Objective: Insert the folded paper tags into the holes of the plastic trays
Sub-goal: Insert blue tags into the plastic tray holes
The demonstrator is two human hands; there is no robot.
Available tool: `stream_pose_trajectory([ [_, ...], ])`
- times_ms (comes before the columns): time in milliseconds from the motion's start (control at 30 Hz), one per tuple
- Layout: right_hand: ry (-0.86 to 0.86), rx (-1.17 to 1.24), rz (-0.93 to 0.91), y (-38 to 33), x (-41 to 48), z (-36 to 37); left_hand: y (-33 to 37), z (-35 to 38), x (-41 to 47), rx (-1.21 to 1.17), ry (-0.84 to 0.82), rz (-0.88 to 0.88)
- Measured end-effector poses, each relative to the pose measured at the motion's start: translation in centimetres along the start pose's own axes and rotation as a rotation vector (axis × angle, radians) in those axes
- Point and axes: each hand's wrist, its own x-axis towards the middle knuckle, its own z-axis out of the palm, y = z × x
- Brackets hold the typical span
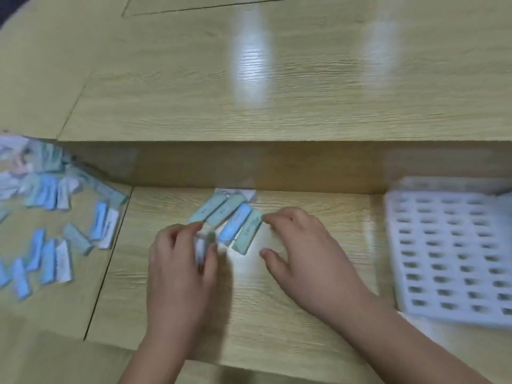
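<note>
**Gathering tags at the front of the desk, tray waiting at the right edge**

The wooden desk (277, 106) carries everything on its lower front shelf, below a raised back step. At the right edge sits the white plastic tray (448, 253), its rows of holes facing up; whether any hold a tag is too blurred to tell. It lies just beside the right forearm, probably so filling takes only a short reach. Toward the left edge a loose pile of folded paper tags (50, 217), blue, green and white, spreads out as the stock to draw from. Against the step at the middle lies a small fan of four tags (230, 220), side by side, likely the batch being collected. The right hand (304, 250) rests spread on the surface, fingertips touching the fan's right end, holding nothing. The left hand (180, 261) has fingers and thumb pinched on a held tag (203, 245), standing on edge just beside the fan.
</note>
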Motion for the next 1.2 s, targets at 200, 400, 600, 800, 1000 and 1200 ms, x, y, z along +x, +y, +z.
stream_pose_trajectory([
  [200,0.075,-0.171,0.152,-1.3,3.8,3.0,-0.7,1.1,2.0,0.026,-0.025,0.077],
  [400,0.082,-0.108,0.21,-0.5,3.9,2.2,0.6,2.0,2.6,0.046,-0.015,0.079],
  [600,0.014,0.282,0.338,0.7,1.9,-1.4,2.6,1.7,1.8,-0.125,-0.009,0.019],
  [800,-0.099,0.899,0.451,3.3,-3.6,-8.7,7.9,1.1,0.4,-0.406,-0.035,0.036],
  [1000,0.147,0.715,0.316,8.8,-10.8,-16.2,15.9,1.1,-2.7,-0.521,-0.087,0.243],
  [1200,0.496,0.485,0.299,15.8,-16.9,-21.1,23.6,3.6,-5.9,-0.685,-0.231,0.336],
])
